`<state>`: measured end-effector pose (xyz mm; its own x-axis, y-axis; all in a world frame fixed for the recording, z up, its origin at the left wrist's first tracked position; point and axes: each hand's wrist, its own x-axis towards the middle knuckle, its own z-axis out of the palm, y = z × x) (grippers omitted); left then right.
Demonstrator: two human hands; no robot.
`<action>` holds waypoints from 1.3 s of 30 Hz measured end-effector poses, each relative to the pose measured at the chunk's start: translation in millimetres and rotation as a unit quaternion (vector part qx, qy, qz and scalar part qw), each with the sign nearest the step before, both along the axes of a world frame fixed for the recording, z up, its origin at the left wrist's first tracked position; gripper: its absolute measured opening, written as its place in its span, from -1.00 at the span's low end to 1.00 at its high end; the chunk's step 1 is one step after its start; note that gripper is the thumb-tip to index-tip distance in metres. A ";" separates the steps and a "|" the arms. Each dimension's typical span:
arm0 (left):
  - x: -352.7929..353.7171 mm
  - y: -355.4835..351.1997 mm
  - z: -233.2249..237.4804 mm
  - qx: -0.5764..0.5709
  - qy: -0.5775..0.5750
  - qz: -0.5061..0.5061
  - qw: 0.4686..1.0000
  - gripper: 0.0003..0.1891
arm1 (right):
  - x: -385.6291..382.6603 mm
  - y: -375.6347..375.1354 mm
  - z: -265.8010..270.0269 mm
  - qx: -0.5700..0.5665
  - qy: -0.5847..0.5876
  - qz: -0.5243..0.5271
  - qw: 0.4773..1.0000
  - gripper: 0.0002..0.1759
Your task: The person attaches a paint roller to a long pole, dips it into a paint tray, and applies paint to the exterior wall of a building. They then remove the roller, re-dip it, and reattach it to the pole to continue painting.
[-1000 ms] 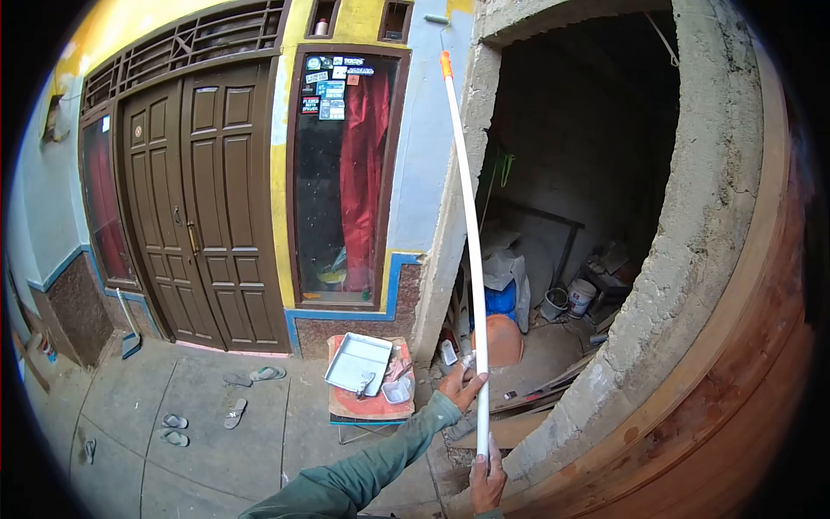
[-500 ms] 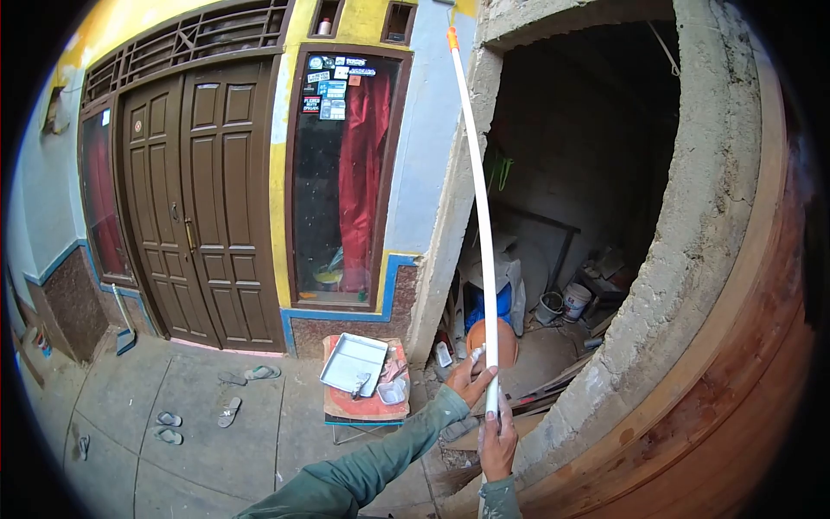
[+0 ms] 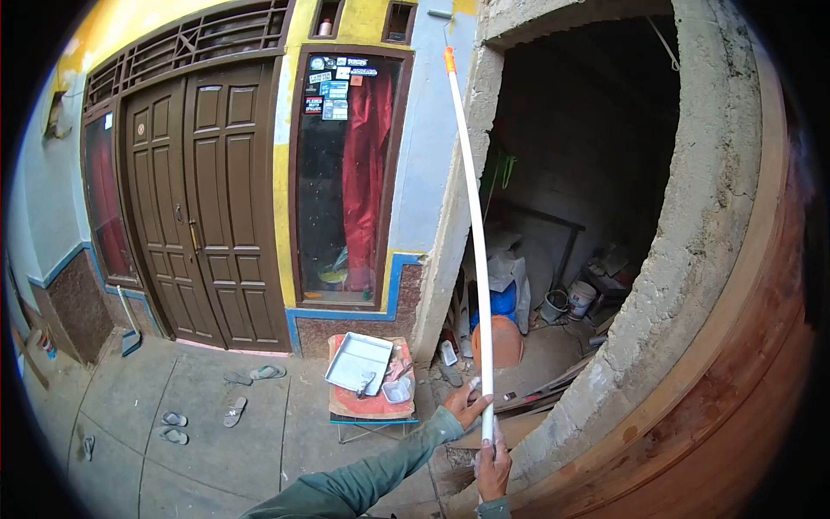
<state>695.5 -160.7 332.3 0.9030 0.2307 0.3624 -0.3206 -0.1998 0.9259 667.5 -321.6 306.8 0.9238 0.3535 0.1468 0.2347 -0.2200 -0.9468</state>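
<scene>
A long white extension pole (image 3: 475, 216) rises in front of me, leaning slightly left at its top. Its orange end piece (image 3: 449, 60) carries a paint roller (image 3: 440, 14), which lies against the pale blue wall strip beside the window. My left hand (image 3: 468, 405) is closed around the lower part of the pole. Below it, my right hand (image 3: 494, 469) also grips the pole. Whitish smears show on both hands.
On a low table with a reddish top (image 3: 346, 403) are a paint tray (image 3: 358, 362) and a small white container (image 3: 396, 392). Slippers (image 3: 234, 412) lie on the floor. A rough concrete doorway edge (image 3: 692, 259) stands right; an orange bowl-like object (image 3: 499, 342) is inside.
The roller has come down the wall, so more of its frame shows. Both my hands have moved lower with the pole, still gripping it.
</scene>
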 end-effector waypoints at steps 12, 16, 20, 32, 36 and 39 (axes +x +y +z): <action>-29.4 -16.0 -36.9 -0.046 0.031 -0.016 0.998 -0.43 | -21.6 -32.3 -97.9 -0.023 -0.087 -0.029 0.996 -0.58; -35.4 -19.4 -37.1 -0.067 0.038 -0.017 0.997 -0.44 | -38.1 -36.6 -93.0 0.012 -0.096 -0.036 0.995 -0.56; -35.8 -20.5 -53.6 -0.023 0.068 -0.030 0.997 -0.47 | -42.3 -40.1 -88.9 0.008 -0.089 -0.040 0.995 -0.55; -15.8 -7.7 -8.3 -0.002 0.009 0.021 1.000 -0.50 | -35.9 -14.5 -23.1 0.072 -0.052 -0.017 0.996 -0.51; -3.0 0.5 9.7 -0.007 -0.037 0.036 0.999 -0.51 | -25.5 -0.7 -3.4 0.080 -0.054 -0.027 0.995 -0.52; 2.7 7.4 29.2 -0.012 -0.059 0.053 0.997 -0.50 | -2.0 6.3 -8.3 0.039 -0.060 -0.019 0.997 -0.53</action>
<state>698.2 -153.3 361.5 0.8241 0.3321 0.4589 -0.4065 -0.2175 0.8874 665.5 -315.3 298.5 0.9102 0.3019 0.2835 0.3409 -0.1574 -0.9268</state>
